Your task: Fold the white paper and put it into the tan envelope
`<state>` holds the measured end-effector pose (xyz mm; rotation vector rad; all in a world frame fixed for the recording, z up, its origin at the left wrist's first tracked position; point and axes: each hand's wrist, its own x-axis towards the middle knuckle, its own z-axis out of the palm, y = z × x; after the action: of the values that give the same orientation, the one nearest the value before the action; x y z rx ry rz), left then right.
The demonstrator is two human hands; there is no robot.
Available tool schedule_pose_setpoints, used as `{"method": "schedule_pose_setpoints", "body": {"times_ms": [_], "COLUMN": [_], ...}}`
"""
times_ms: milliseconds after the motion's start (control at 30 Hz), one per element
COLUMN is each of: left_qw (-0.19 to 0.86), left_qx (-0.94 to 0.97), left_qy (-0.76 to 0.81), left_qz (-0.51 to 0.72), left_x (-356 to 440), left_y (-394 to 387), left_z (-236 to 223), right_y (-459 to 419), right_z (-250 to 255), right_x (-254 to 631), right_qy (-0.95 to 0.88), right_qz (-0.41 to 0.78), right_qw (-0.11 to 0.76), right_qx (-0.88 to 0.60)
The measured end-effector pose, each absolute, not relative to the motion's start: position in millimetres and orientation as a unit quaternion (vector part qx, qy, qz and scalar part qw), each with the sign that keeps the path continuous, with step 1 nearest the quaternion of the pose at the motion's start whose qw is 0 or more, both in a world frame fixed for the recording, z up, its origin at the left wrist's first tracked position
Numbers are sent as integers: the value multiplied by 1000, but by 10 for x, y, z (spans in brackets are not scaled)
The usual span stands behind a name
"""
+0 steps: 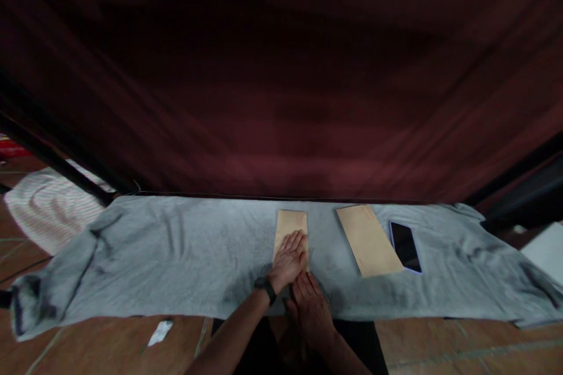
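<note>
A tan paper envelope lies on a grey cloth spread over the floor. My left hand, with a dark watch on its wrist, lies flat and open on the near half of that envelope. My right hand rests just below it at the envelope's near edge, fingers together and pointing forward, pressed to the cloth; nothing shows in it. A second, larger tan envelope lies to the right, apart from both hands.
A dark phone lies beside the larger envelope on the cloth. A dark red curtain hangs behind. A striped white cloth is at the left, a white scrap on the tiled floor, a white object at right.
</note>
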<state>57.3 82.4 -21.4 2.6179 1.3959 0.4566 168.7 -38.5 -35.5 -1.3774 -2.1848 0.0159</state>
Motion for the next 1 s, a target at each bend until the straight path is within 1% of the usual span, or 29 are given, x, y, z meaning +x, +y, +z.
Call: {"method": "schedule_pose_setpoints", "body": {"times_ms": [100, 233, 400, 533, 767, 900, 1000], "left_qw": [63, 65, 74, 84, 146, 134, 104], "left_qx": [863, 854, 875, 888, 912, 912, 908], "left_qy": [478, 485, 447, 428, 370, 368, 381], "left_qz": [153, 177, 173, 145, 102, 118, 136], "left_x": [638, 661, 599, 489, 150, -6, -75], "left_y": [1212, 1655, 1789, 1541, 847, 455, 214], "left_z": [-237, -248, -234, -222, -183, -112, -71], "right_y": [-394, -385, -369, -371, -414, -429, -373], "right_z": [-244, -140, -151, -161, -269, -276, -184], "right_x": [1686, 1696, 1711, 1715, 1731, 1764, 1856], "right_qy": [-819, -825, -827, -826, -827, -829, -833], "right_qz": [0, -2, -2, -2, -4, 33, 91], "right_qw": [247, 233, 227, 230, 248, 248, 253], "right_qx": [-519, -516, -514, -514, -504, -500, -483]}}
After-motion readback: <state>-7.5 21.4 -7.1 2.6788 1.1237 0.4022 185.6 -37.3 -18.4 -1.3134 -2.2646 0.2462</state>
